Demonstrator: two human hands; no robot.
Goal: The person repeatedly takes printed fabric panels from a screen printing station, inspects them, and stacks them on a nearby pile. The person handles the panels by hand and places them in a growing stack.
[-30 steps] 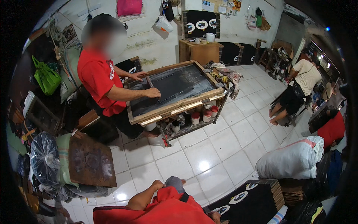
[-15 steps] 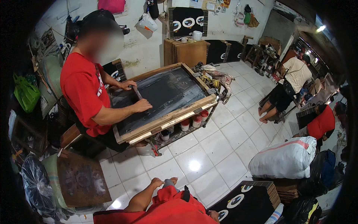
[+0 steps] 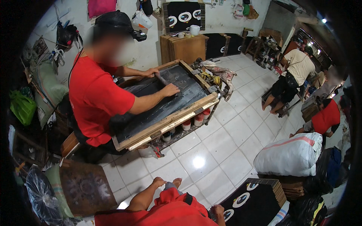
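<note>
My left hand (image 3: 159,182) rests by my grey shorts (image 3: 170,185), its small visible fingers stretched out with nothing in them. Low in the picture, my right hand (image 3: 218,211) is beside a stack of black printed mats (image 3: 247,201) with white eye-like ovals; its fingers are too dark and small to read, and I cannot tell whether it touches the stack. Across from me, a co-worker in a red shirt (image 3: 100,94) leans over a wooden-framed printing screen (image 3: 130,142). Both of that person's hands grip a squeegee (image 3: 161,79) against the dark, smeared mesh.
Paint tubs (image 3: 198,119) stand beneath the screen's table. A stained brown board (image 3: 86,186) and plastic-wrapped bundles (image 3: 42,194) are at left. At right lies a white sack (image 3: 288,154). Two other people work farther right on the tiled floor (image 3: 211,150).
The co-worker's hands and squeegee have moved right and away along the screen, the body leaning farther over. My right hand shows more and sits higher. The whole view has shifted slightly.
</note>
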